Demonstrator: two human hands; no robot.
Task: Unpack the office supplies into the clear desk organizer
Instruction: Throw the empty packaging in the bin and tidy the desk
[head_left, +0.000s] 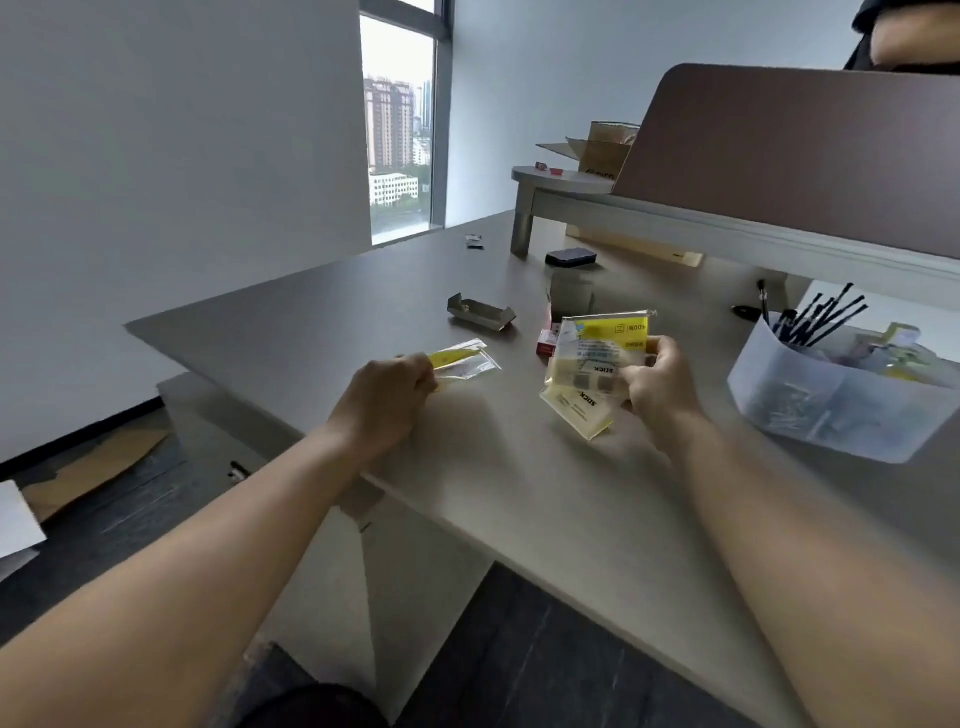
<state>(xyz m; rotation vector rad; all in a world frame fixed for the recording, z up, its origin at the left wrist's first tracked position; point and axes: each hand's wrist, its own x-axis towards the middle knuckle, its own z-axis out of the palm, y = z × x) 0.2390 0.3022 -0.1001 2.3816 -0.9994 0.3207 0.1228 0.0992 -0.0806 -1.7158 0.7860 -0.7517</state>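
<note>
Soft daylight from the window (400, 130) lights the scene evenly, with faint shadows, slight blur and wide-angle edge distortion.

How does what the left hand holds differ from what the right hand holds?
The left hand pinches a thin, flat wrapper, seemingly empty; the right hand grips bulkier sticky-note packs. The wrapper is mostly clear with a yellow strip; the packs are largely pale yellow with printed labels. Both are glossy plastic, held above the desk.
</note>
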